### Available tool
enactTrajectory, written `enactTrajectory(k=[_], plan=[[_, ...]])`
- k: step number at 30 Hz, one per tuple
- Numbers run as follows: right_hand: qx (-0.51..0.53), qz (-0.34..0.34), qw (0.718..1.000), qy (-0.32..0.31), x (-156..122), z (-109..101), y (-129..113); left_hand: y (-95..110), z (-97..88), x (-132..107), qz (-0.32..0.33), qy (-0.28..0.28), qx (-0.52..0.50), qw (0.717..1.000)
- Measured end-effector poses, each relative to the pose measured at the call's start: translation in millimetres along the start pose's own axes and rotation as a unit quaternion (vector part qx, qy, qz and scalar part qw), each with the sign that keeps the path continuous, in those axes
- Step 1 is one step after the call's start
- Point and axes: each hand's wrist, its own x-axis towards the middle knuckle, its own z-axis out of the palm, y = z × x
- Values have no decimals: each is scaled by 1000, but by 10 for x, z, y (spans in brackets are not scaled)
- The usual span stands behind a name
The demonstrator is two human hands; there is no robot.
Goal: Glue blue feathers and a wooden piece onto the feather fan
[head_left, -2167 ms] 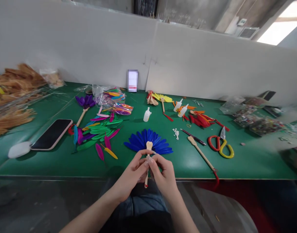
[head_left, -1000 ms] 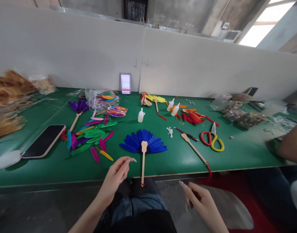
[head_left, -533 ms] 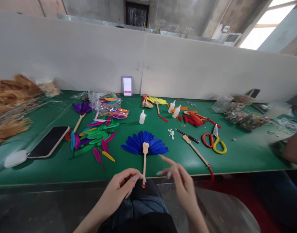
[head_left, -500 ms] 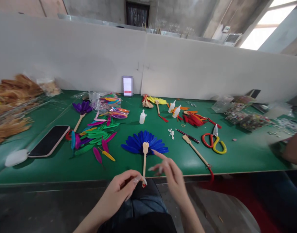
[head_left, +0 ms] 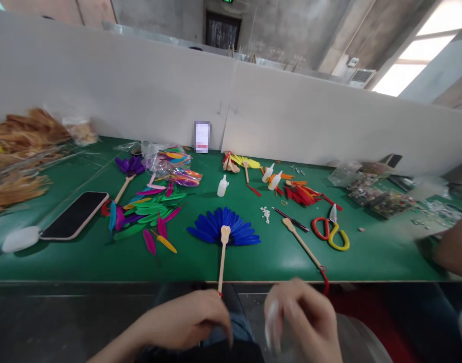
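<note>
A fan of blue feathers (head_left: 234, 227) with a pale wooden handle (head_left: 222, 262) lies on the green table, feathers pointing away from me. Its handle end, with a bit of red, reaches over the table's front edge. My left hand (head_left: 191, 318) is over my lap just below that end, fingers bent downward and partly smeared; I cannot tell whether it touches the handle. To the right, in front of the table edge, my right hand (head_left: 302, 315) has curled fingers blurred by motion. Beyond it lies a bare wooden handle (head_left: 302, 242) with a red cord.
Loose coloured feathers (head_left: 151, 212), a purple feather fan (head_left: 130, 165) and a phone (head_left: 75, 216) lie left. Glue bottles (head_left: 222, 186), a yellow feather fan (head_left: 246, 161) and red feathers (head_left: 301, 193) stand or lie farther back. Scissors (head_left: 331, 229) lie right, near another person's arm (head_left: 455, 247).
Both hands have drawn back toward me, away from the blue fan. The right hand has left the feathers and moved right and down. The fan stays on the table.
</note>
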Motion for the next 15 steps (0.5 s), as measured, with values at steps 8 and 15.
enactTrajectory(k=[8, 15], plan=[[255, 123, 959, 2, 471, 533, 269, 22, -135, -675, 17, 514, -155, 843], [347, 117, 930, -32, 446, 688, 305, 57, 0, -276, -12, 441, -58, 896]])
